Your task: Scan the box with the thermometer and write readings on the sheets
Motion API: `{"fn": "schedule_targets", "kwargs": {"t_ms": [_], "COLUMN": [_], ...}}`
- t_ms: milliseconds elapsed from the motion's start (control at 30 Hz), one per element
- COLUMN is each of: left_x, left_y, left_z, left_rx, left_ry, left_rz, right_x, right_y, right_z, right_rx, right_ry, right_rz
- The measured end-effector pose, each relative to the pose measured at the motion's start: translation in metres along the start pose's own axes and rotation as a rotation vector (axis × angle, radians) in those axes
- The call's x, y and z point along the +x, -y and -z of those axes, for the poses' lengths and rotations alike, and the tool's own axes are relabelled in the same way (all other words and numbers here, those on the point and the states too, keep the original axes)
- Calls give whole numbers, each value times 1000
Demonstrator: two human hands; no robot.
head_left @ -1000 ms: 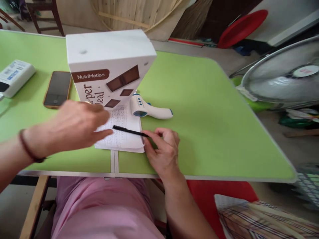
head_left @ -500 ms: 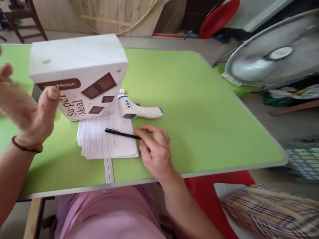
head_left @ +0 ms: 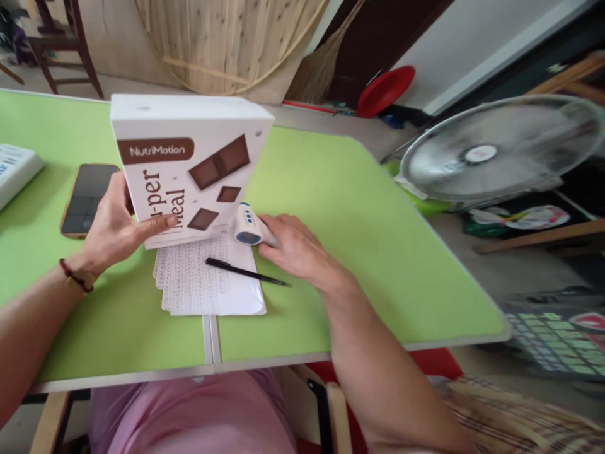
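My left hand (head_left: 116, 221) grips the lower left side of a white NutriMotion box (head_left: 198, 183), its thumb across the printed front. The box stands upright over the back of a stack of handwritten papers (head_left: 203, 284). My right hand (head_left: 302, 249) is closed around the handle of a white and blue infrared thermometer (head_left: 250, 226), whose head points toward the front of the table. A black pen (head_left: 243, 272) lies across the papers, its tip past their right edge. The box hides the back part of the papers.
A phone (head_left: 87, 198) lies left of the box on the green table (head_left: 378, 252). Farther left is another white box (head_left: 16, 170). A standing fan (head_left: 477, 154) is beyond the table's right edge, with a plaid bag (head_left: 505, 416) lower right.
My left hand has come from the air onto the box. My right hand has left the pen and taken hold of the thermometer's handle. The camera view has shifted.
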State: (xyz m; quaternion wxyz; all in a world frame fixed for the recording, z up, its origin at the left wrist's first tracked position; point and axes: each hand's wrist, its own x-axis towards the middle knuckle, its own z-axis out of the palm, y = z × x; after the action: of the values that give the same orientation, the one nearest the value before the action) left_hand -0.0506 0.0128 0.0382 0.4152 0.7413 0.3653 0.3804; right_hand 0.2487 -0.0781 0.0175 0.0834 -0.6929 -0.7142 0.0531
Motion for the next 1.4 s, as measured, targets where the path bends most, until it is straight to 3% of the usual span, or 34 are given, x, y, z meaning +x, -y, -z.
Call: {"fn": "schedule_targets", "kwargs": {"t_ms": [67,167,233,267,333,467,667,967,1400], "left_x": [-5,-8,-9,-9,-8,-6,-4,-2,-2], "left_y": [-6,-11,-12,-11,-9,-5,-4,-3,-3], "left_z": [-9,-21,-25,-26,-26,-20,-14,-15,-14], "left_rx": [8,-25,-28,-38,-65,-92,-147,-150,-131], "left_ry": [-76,-40,-15,-3,26,140,207,228,228], "left_rz": [31,-8,-47,-64,-92,-82,-16,-59,-90], "right_x": [-5,-22,-38,-47,-61,-72,-65,-60,-59], "right_y": [-2,9,30,43,70,107,113,119,121], "right_z": [1,16,28,31,31,3,-26,-23,-22], "right_rx": [160,497,812,992,1332,1623,1565,1388,1346], "right_ry": [-80,-424,-605,-602,-421,-194,-76,-109,-144], "right_rz": [-82,-244,-253,-204,-110,-125,-231,-329,-318]}}
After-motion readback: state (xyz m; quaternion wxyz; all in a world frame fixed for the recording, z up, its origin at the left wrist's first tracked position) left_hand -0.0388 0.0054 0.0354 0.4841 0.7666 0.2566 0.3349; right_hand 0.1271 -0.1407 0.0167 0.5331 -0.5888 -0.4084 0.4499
